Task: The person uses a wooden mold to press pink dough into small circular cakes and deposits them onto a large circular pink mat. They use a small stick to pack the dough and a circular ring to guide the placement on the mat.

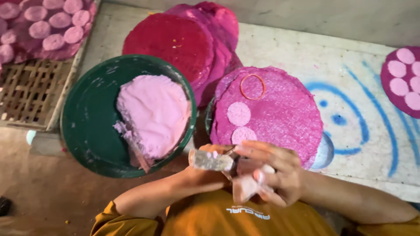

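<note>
The person's left hand (203, 168) is closed around a small clear glass tube (212, 161), held level close to the chest, which I take to be so the right hand can work at its open end. The right hand (273, 172) has its fingers bunched together on a soft lump of pale pink paste (246, 185), thumb and forefinger pinching near the tube's mouth, and the paste is smeared over the fingertips. Straight ahead at twelve o'clock from the hands lies a round magenta fibrous disc (280, 113), with two small pale pink paste rounds (239, 114) set side by side near its closer edge and a thin orange rubber band (252, 86) lying further up; the disc sits within easy reach, seemingly as the surface that receives each round. At ten o'clock stands a dark green round basin (83, 126) holding a big slab of the same pale pink paste (153, 113), the supply kept just beside the working disc. Behind, at eleven o'clock, a stack of darker red and magenta discs (183, 43) overlaps. Filled discs rest at far left on a woven bamboo rack (30, 94), and another lies at two o'clock (402, 81) on the pale painted floor (350, 65).
</note>
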